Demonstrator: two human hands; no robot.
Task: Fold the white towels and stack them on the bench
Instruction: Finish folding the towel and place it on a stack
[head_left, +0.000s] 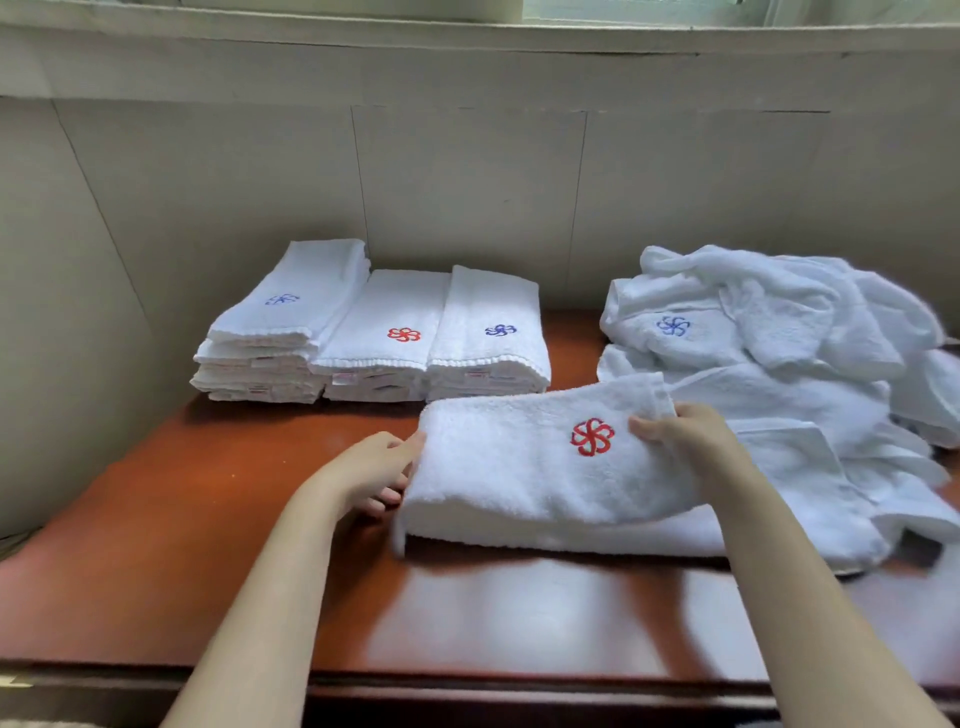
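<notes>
Reddish wooden bench (208, 519) against a pale wall: near centre lies a folded towel (530, 467) with a red pinwheel logo. Right hand (685, 431) pinches its right end; left hand (374, 473) grips its left edge. Three stacks (374, 332) sit far left, a loose pile (789, 364) right. Tag writing is unreadable.

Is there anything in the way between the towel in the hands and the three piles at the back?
Nothing visible. Only bare bench lies between the folded towel, held by the left hand and right hand, and the three stacks.
</notes>
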